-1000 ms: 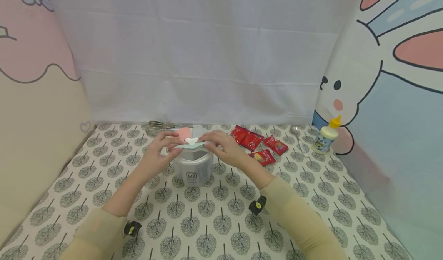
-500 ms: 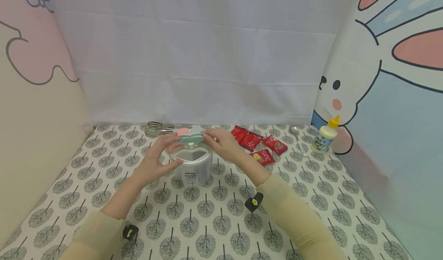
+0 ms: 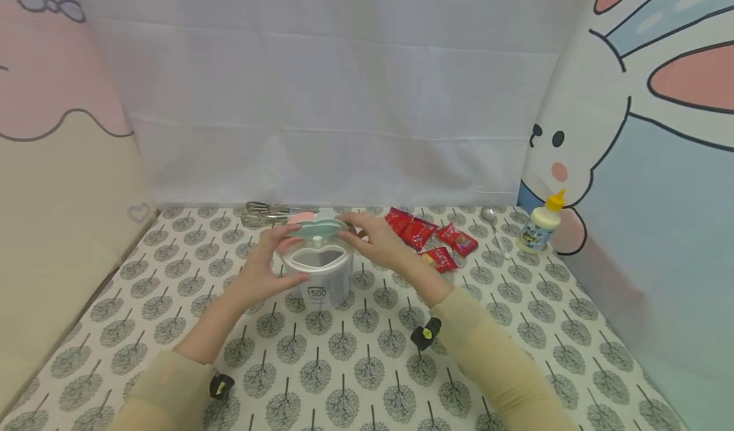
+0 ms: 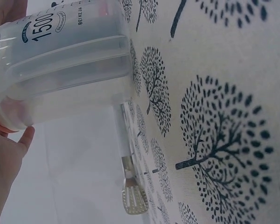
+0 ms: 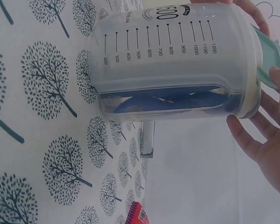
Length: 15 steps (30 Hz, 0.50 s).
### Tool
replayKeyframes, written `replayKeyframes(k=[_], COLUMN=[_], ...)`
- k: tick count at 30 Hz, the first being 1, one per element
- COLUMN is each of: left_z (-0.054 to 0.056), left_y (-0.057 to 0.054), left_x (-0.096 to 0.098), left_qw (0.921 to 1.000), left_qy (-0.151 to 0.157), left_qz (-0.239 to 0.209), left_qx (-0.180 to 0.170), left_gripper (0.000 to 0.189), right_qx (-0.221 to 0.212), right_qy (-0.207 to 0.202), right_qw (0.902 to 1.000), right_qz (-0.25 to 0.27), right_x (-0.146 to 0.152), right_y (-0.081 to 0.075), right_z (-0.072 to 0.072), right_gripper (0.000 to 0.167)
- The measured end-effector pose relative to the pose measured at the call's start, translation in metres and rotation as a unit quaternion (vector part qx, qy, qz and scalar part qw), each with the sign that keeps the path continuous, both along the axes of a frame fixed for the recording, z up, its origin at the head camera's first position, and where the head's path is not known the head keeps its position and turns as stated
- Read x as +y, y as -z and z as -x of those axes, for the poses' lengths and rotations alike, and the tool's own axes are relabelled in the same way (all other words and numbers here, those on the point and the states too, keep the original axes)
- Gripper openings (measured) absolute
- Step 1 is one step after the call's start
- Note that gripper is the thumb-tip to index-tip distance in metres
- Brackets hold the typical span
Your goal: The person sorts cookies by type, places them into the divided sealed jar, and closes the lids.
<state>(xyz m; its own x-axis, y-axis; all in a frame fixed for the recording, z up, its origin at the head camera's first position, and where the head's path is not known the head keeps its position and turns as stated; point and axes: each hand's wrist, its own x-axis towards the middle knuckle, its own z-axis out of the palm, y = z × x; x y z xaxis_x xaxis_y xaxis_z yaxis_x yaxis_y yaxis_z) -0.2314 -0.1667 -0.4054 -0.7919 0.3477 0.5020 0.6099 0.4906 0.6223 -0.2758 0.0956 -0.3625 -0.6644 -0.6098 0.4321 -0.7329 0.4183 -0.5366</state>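
A clear plastic storage container (image 3: 327, 294) marked 1500 stands upright on the tablecloth. Its mint-green lid flap (image 3: 318, 229) is tilted up, leaving the front opening (image 3: 318, 257) of the lid uncovered. The pink flap (image 3: 301, 217) lies behind it. My left hand (image 3: 258, 271) holds the container's left side at the rim, thumb at the front and fingers by the lid. With thumb and fingers, my right hand (image 3: 378, 245) pinches the green flap's right edge; the right wrist view shows the thumb on the flap (image 5: 269, 53). Something blue (image 5: 177, 100) shows through the container's wall.
Several red snack packets (image 3: 418, 232) lie right of the container. Beyond them are a spoon (image 3: 496, 230) and a yellow-capped bottle (image 3: 539, 227). Metal utensils (image 3: 264, 213), including a whisk, lie behind at left. A white curtain (image 3: 344, 99) hangs along the table's back edge.
The green flap has gone from lying nearly flat to tilted up and back, uncovering the opening. My left thumb has moved down onto the container's front; the right hand has stayed at the flap.
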Motion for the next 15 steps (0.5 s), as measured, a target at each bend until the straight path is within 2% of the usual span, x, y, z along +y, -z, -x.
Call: replayKeyframes(k=[5,10,15], left_z=[-0.001,-0.001,-0.002], left_y=[0.000,-0.002,-0.003], left_x=[0.002,0.002,0.003], left_qw=[1.0000,1.0000,1.0000], left_qy=[0.003,0.000,-0.005], left_qz=[-0.006,-0.004,-0.006], left_qx=[0.000,0.006,-0.002], left_gripper=[0.094,0.094,0.094], right_qx=[-0.018,-0.015,-0.035], right_qy=[-0.014,0.016,0.059], right_qw=[0.9994,0.9969,0.9868], right_qz=[-0.027,-0.075,-0.147], right_x=[0.018,0.049,0.095], right_y=[-0.007,-0.016,-0.008], right_z=[-0.003,-0.007,-0.002], right_gripper=[0.053,0.064,0.068])
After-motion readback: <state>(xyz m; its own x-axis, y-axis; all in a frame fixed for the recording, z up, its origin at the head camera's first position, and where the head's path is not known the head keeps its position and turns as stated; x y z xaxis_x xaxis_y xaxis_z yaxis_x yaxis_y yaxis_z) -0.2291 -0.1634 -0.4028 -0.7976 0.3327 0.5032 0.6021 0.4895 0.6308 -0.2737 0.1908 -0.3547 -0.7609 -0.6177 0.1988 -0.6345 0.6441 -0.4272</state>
